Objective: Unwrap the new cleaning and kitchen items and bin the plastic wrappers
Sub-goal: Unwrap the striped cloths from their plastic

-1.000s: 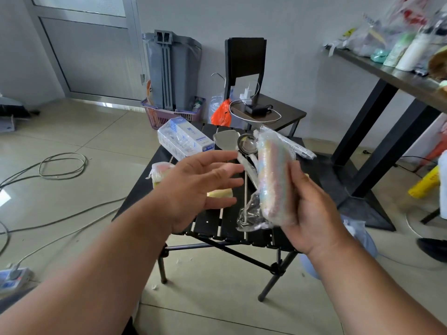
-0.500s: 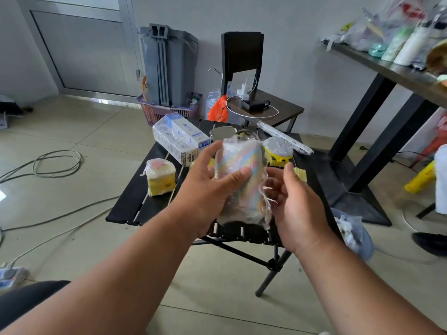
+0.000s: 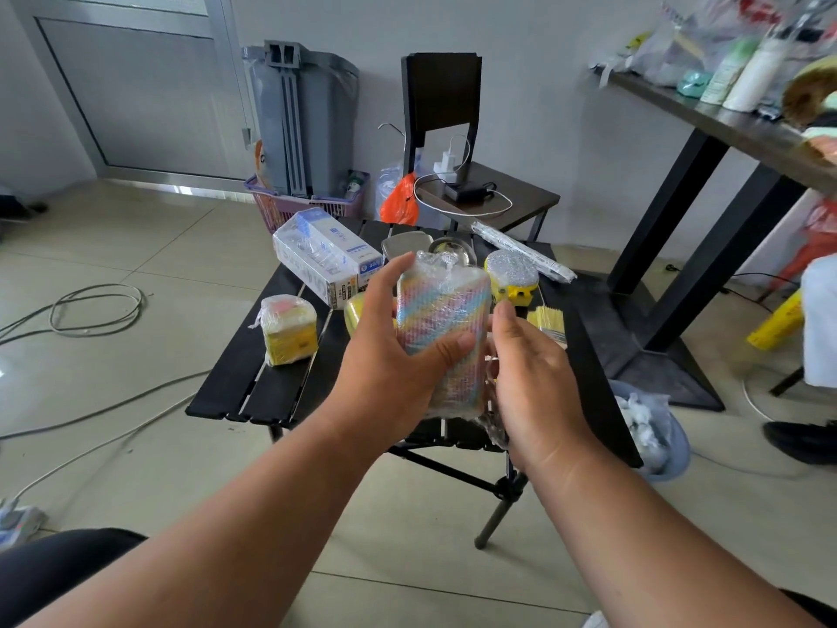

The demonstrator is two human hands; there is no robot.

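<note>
Above the slatted table's (image 3: pixel 253 383) near edge, left hand (image 3: pixel 389 355) grips the wrapped sponge (image 3: pixel 446 319); right hand's (image 3: pixel 539 383) fingers pinch its wrapper.

You're in a tiled spare room used for storage. A grey bin (image 3: pixel 301 115) stands at eleven o'clock, loose cables (image 3: pixel 90 305) at nine, a cluttered side table (image 3: pixel 733 124) at two.

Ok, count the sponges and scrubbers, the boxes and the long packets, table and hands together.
Sponges and scrubbers: 3, namely the rainbow pack, the yellow pack and the silver-topped scrubber
Boxes: 1, the white box
Long packets: 1, the long packet
Total: 5
A yellow piece behind the left hand is too hidden to count.
</note>
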